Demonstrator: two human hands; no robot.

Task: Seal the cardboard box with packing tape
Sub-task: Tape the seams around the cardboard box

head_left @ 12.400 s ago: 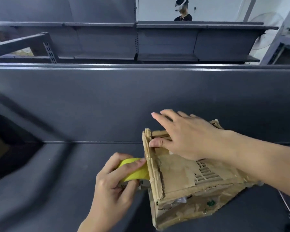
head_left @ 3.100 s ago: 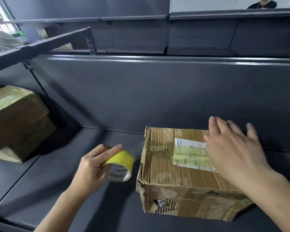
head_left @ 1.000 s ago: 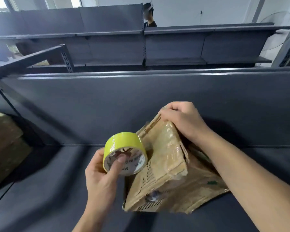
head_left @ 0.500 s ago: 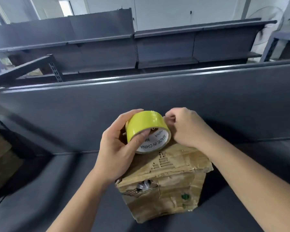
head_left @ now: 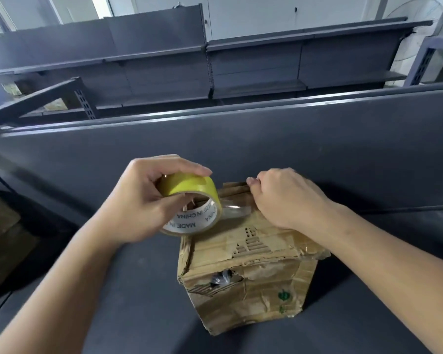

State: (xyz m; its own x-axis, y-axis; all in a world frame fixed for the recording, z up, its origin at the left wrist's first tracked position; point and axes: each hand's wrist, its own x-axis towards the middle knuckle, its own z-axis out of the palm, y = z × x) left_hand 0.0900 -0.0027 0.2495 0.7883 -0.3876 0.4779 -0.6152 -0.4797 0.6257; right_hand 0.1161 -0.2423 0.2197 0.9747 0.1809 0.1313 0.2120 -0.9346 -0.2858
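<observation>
Worn brown cardboard makes up the box (head_left: 246, 261), which stands on a dark grey shelf (head_left: 128, 302), near the shelf's back panel and a little right of the middle of its width. The box's top face is scuffed, with the corrugation showing through in places, and its near face is torn at one spot.

Over the box's top left corner hangs a roll of packing tape (head_left: 189, 203), yellow-green on the outside with a white printed core. A short clear strip (head_left: 234, 209) runs from the roll rightward across the top of the box, so the tape's long axis lies left to right between the two hands.

The left hand (head_left: 141, 200) is clamped around the roll, fingers over the top and thumb underneath. It is just left of the box. The right hand (head_left: 284, 198) lies on the far part of the box's top with fingers curled closed, apparently pinning the strip's free end, though the end itself is hidden. Both hands are equally near; drawing the roll leftward would likely lengthen the strip.
</observation>
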